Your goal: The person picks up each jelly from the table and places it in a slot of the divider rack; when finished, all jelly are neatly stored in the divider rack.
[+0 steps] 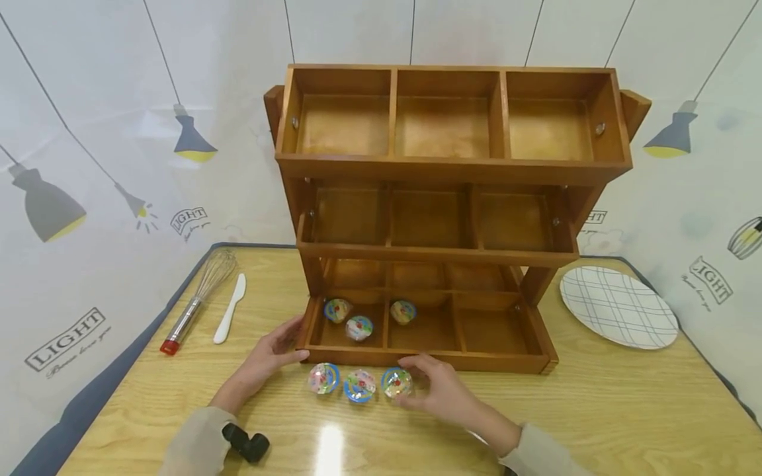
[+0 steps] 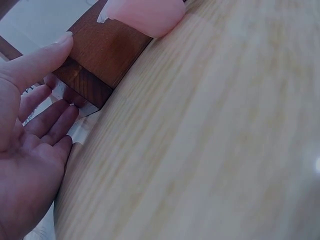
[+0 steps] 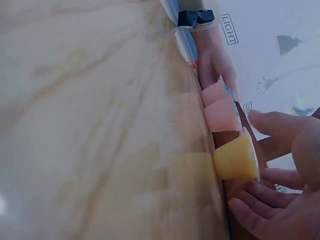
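Observation:
My left hand [image 1: 266,360] rests at the front left corner of a brown wooden three-tier rack [image 1: 428,360]. In the left wrist view its thumb touches the wood, with relaxed fingers along the side. My right hand [image 1: 443,390] is around a yellow jelly cup [image 3: 235,157], thumb and fingers spread; firm contact is not evident. Left of that cup, two pink jelly cups [image 1: 360,385] stand on the table in front of the rack. Inside the lowest tier, two jelly cups [image 1: 359,328] sit in the left compartment and one jelly cup [image 1: 403,312] in the middle compartment.
A whisk [image 1: 202,297] with a red end and a white plastic knife [image 1: 230,309] lie on the table [image 1: 595,410] at left. A white plaid plate [image 1: 619,307] is right of the rack. Printed wall sheeting [image 1: 119,231] surrounds the table's back and sides.

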`<state>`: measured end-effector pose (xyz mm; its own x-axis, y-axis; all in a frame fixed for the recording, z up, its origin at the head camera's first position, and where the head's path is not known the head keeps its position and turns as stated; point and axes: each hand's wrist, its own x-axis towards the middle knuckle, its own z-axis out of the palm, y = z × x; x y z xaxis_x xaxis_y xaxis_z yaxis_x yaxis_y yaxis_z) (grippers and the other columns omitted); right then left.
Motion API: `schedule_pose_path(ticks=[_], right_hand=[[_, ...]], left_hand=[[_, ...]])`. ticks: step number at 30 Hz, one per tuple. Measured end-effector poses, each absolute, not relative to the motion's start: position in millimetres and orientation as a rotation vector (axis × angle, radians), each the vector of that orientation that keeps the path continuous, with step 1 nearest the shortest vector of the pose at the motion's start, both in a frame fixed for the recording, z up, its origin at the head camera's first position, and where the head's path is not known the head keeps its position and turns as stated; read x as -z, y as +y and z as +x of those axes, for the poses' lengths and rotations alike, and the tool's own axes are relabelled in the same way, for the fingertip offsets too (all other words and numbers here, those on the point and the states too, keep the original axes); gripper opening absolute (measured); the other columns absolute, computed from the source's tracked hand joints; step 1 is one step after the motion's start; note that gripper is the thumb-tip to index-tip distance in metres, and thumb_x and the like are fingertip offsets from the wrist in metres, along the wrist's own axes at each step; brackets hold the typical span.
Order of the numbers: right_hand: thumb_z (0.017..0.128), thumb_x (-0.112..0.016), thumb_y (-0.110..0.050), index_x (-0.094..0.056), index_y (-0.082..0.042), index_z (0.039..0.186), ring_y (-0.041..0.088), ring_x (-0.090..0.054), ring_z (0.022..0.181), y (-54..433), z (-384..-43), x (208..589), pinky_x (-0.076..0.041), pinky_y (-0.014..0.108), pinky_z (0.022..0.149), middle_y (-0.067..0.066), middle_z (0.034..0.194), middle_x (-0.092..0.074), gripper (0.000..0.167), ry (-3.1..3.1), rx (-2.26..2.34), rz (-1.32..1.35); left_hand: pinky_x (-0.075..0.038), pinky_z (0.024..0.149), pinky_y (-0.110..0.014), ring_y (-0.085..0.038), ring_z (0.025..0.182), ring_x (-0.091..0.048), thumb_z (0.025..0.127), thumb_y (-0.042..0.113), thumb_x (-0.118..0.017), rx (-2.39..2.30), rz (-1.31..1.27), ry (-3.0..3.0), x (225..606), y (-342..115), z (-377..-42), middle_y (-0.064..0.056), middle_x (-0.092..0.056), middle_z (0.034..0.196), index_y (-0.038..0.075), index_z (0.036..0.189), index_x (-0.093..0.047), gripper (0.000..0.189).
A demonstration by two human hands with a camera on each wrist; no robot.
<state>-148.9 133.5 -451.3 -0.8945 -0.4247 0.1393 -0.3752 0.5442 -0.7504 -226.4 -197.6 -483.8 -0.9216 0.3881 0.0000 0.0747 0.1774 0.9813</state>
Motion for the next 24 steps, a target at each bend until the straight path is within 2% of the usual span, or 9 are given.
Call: schedule_pose_path(ticks=[3, 6, 10, 19, 24], right_hand=[[0.067, -0.075, -0.032, -0.053, -0.003, 0.117, 0.022, -0.061, 0.09, 134, -153, 459, -0.053, 0.029, 0.076, 0.009, 0.106, -0.063, 0.062, 2.546, 1.393, -0.661], [0.067, -0.075, -0.024, -0.052, -0.002, 0.117, 0.012, -0.062, 0.074, 135, -156, 465, -0.053, 0.02, 0.065, 0.012, 0.098, -0.064, 0.059, 2.408, 1.508, -0.637], [0.067, -0.075, -0.022, -0.054, -0.003, 0.116, 0.007, -0.058, 0.073, 134, -158, 468, -0.052, 0.019, 0.063, 0.013, 0.096, -0.064, 0.056, 2.385, 1.557, -0.644], [0.068, -0.075, -0.013, -0.053, 0.001, 0.115, 0.007, -0.057, 0.072, 133, -158, 470, -0.051, 0.019, 0.062, 0.017, 0.096, -0.063, 0.053, 2.405, 1.535, -0.643], [0.068, -0.075, -0.02, -0.054, -0.004, 0.115, 0.007, -0.057, 0.074, 134, -158, 469, -0.051, 0.019, 0.064, 0.012, 0.097, -0.064, 0.054, 2.408, 1.52, -0.628]], left_hand=[[-0.021, 0.108, -0.036, -0.025, 0.132, -0.025, 0.079, 0.02, -0.065, -1.812, 0.445, 2.207, 484, -198, -227, -0.012, -0.028, 0.144, 0.013, 0.14, -0.026, 0.073], [-0.026, 0.105, -0.021, -0.024, 0.132, -0.025, 0.079, 0.021, -0.065, -1.812, 0.444, 2.208, 485, -198, -227, -0.012, -0.029, 0.144, 0.013, 0.14, -0.026, 0.073], [-0.029, 0.094, -0.005, -0.025, 0.131, -0.026, 0.079, 0.02, -0.066, -1.834, 0.444, 2.197, 485, -198, -227, -0.013, -0.031, 0.143, 0.012, 0.14, -0.027, 0.073], [-0.029, 0.093, -0.002, -0.025, 0.132, -0.025, 0.079, 0.02, -0.065, -1.837, 0.453, 2.192, 483, -197, -226, -0.013, -0.03, 0.143, 0.011, 0.14, -0.027, 0.073], [-0.029, 0.094, -0.003, -0.026, 0.132, -0.024, 0.079, 0.02, -0.065, -1.829, 0.454, 2.198, 483, -197, -226, -0.013, -0.029, 0.144, 0.011, 0.14, -0.026, 0.072]])
